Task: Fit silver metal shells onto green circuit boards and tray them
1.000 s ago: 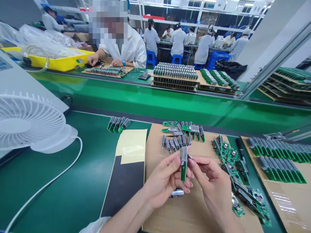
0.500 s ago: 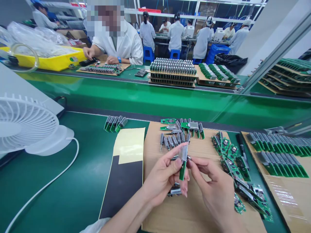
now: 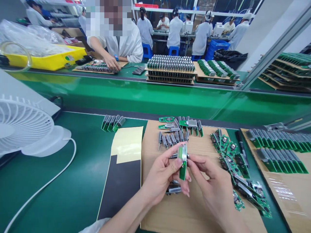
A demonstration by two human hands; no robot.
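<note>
A small green circuit board with a silvery part [image 3: 183, 161] is held upright over the brown cardboard [image 3: 167, 215]. My left hand [image 3: 160, 171] grips it between thumb and fingers. Close on its right side, my right hand [image 3: 211, 181] has thumb and index finger pinched at the board's edge; whatever lies between those fingertips is too small to name. Behind the hands stand several similar boards [image 3: 172, 138] on the cardboard. More loose green boards [image 3: 229, 161] lie heaped to the right of my right hand. Another board piece [image 3: 174, 188] is partly hidden beneath my left hand.
A white fan [image 3: 26, 126] with a cable stands at left, beside a black and yellow sheet [image 3: 126, 171]. Rows of boards [image 3: 282, 160] fill a cardboard at right, near a black pen [image 3: 241, 147]. Across the green partition [image 3: 121, 94], a person works by a yellow bin [image 3: 48, 61].
The held board has turned slightly, showing more of its silvery face. Across the partition, the person's hand has moved right, onto the boards there. The whole view has shifted slightly.
</note>
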